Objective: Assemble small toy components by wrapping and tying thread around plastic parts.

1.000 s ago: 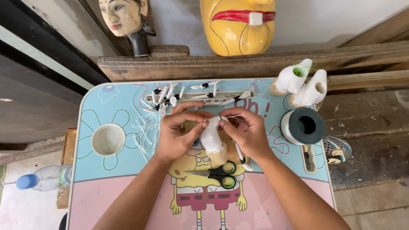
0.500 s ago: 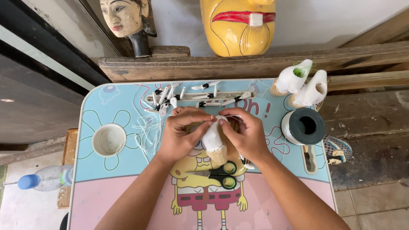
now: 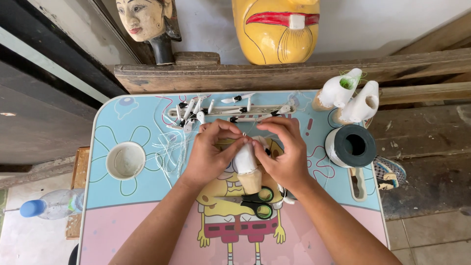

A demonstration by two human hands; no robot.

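Small white carved piece (image 3: 244, 159) with bare wood base held above table (image 3: 117, 221) centre, over scissors (image 3: 259, 202). Left hand (image 3: 208, 154) and right hand (image 3: 282, 154) drawn slightly closer than second before; fingertips pinched together at piece's top, apparently on thin thread. Fine work judged ongoing.

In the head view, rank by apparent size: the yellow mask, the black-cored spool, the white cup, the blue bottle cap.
1. yellow mask, though cropped at the top
2. black-cored spool
3. white cup, only slightly smaller than the spool, so that order is unsure
4. blue bottle cap, on the floor, farther from the camera
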